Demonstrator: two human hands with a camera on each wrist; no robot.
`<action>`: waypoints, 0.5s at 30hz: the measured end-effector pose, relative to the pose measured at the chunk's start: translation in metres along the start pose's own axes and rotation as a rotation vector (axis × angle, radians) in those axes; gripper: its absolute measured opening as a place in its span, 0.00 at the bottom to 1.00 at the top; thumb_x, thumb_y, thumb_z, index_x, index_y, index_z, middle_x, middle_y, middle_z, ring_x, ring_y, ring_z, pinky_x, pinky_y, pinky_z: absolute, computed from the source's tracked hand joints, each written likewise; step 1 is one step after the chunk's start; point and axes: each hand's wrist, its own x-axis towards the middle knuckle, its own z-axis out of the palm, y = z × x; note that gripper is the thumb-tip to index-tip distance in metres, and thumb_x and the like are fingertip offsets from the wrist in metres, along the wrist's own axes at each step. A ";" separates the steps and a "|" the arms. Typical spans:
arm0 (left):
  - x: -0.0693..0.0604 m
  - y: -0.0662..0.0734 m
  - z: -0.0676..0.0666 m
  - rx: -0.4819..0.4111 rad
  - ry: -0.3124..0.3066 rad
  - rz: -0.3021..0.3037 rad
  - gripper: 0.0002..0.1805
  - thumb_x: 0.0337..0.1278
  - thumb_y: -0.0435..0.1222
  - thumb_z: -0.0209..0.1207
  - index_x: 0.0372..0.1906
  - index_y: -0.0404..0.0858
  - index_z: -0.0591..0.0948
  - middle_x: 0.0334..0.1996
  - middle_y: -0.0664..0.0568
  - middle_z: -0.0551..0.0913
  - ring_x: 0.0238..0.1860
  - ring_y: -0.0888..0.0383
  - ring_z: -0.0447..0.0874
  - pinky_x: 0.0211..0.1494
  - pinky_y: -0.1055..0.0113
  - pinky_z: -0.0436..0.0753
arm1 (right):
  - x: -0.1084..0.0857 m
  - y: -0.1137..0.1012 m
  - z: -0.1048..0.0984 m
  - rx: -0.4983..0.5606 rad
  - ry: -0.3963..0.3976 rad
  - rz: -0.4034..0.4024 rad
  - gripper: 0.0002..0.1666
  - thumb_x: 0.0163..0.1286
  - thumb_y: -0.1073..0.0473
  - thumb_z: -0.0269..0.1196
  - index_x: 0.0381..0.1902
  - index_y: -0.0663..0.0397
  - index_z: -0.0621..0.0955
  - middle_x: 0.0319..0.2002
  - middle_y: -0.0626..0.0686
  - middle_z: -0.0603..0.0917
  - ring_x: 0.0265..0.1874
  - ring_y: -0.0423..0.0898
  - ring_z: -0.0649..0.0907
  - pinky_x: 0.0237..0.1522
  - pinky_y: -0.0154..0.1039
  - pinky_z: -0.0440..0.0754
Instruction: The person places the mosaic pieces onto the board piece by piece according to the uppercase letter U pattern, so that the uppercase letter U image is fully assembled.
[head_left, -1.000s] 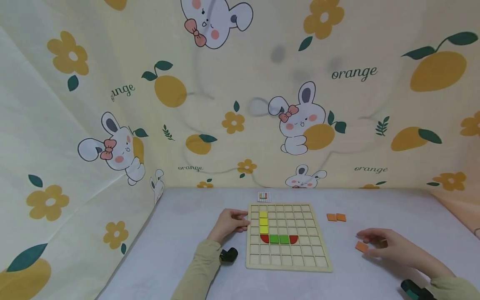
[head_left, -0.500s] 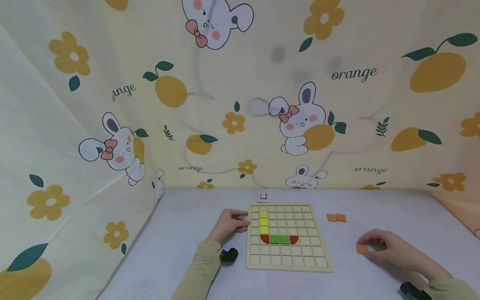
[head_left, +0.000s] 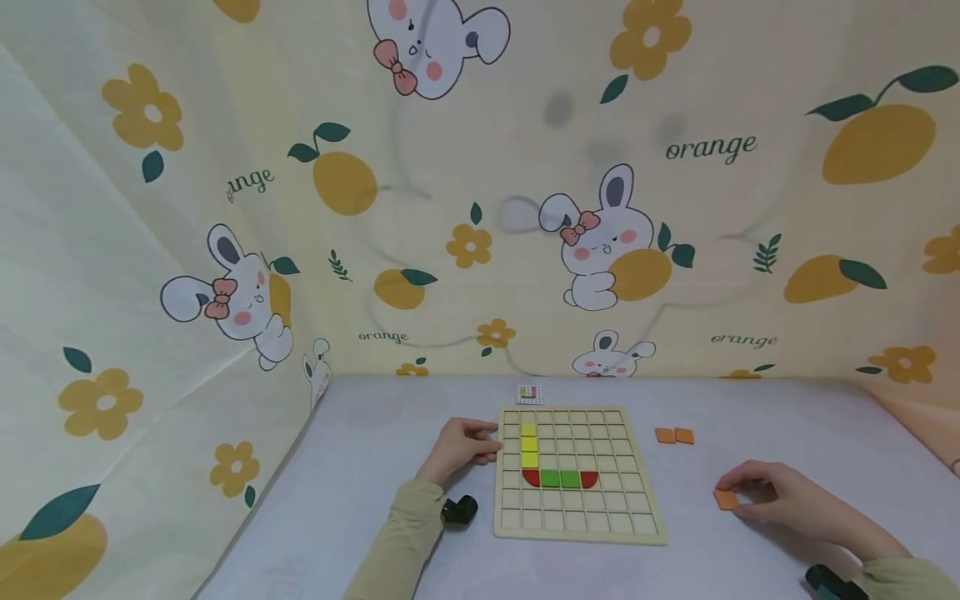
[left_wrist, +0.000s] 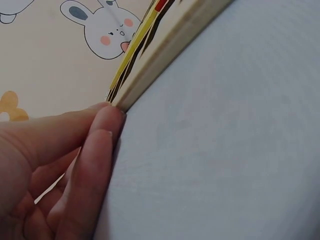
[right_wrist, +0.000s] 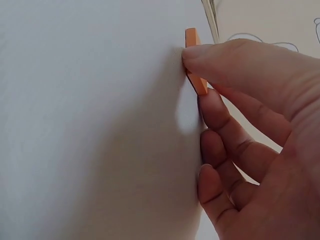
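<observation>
My left hand (head_left: 461, 444) grips the left edge of a pale wooden grid board (head_left: 555, 522); in the left wrist view its fingertips meet the board's rim (left_wrist: 165, 57). On the board, several yellow tiles (head_left: 529, 444) form a column. Below them runs a row of two green tiles (head_left: 560, 479) between two red quarter-round pieces (head_left: 589, 479). Right of the board, my right hand (head_left: 783, 500) pinches a flat orange tile (head_left: 725, 500) between thumb and forefinger. Seen from the right wrist, the orange tile (right_wrist: 197, 82) stands close to the tabletop, its middle covered by the thumb.
Two more orange tiles (head_left: 675, 436) lie side by side to the right of the board's far end. A small pattern card (head_left: 529, 394) sits behind the board. A printed curtain (head_left: 465, 208) hangs along the table's back edge.
My right thumb and forefinger, spread around the orange tile at first, have come together on it. The tile has turned a little. My left hand stays at the board's edge.
</observation>
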 end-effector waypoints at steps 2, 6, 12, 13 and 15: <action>0.000 0.000 0.000 -0.003 0.000 0.000 0.20 0.49 0.30 0.69 0.51 0.34 0.82 0.29 0.48 0.83 0.25 0.57 0.85 0.30 0.67 0.86 | 0.001 -0.001 0.000 -0.005 0.005 0.001 0.24 0.56 0.50 0.72 0.46 0.56 0.81 0.45 0.51 0.82 0.41 0.34 0.76 0.41 0.28 0.77; 0.001 -0.001 0.000 -0.012 -0.001 0.000 0.20 0.48 0.29 0.69 0.50 0.34 0.83 0.29 0.48 0.83 0.25 0.56 0.85 0.30 0.66 0.86 | 0.005 -0.005 0.001 -0.009 -0.002 -0.023 0.22 0.56 0.53 0.72 0.45 0.57 0.81 0.44 0.50 0.82 0.39 0.34 0.76 0.40 0.29 0.78; 0.001 -0.001 0.001 -0.012 0.005 0.006 0.20 0.48 0.29 0.69 0.50 0.33 0.83 0.29 0.48 0.83 0.25 0.56 0.85 0.30 0.66 0.86 | 0.016 -0.023 0.006 -0.016 0.023 -0.124 0.17 0.57 0.56 0.70 0.44 0.54 0.81 0.41 0.48 0.81 0.35 0.36 0.75 0.34 0.31 0.76; 0.001 -0.001 0.001 -0.012 0.006 0.005 0.20 0.48 0.29 0.69 0.50 0.33 0.83 0.29 0.48 0.83 0.25 0.56 0.85 0.30 0.66 0.86 | 0.018 -0.028 0.007 -0.019 0.036 -0.141 0.17 0.58 0.56 0.70 0.44 0.53 0.81 0.40 0.47 0.81 0.34 0.37 0.75 0.33 0.31 0.75; 0.001 -0.001 0.001 -0.011 0.008 0.005 0.20 0.48 0.29 0.69 0.50 0.33 0.83 0.29 0.48 0.83 0.25 0.56 0.85 0.30 0.66 0.86 | 0.024 -0.037 0.010 -0.027 0.064 -0.193 0.16 0.58 0.55 0.70 0.43 0.52 0.81 0.38 0.45 0.80 0.33 0.38 0.75 0.32 0.31 0.74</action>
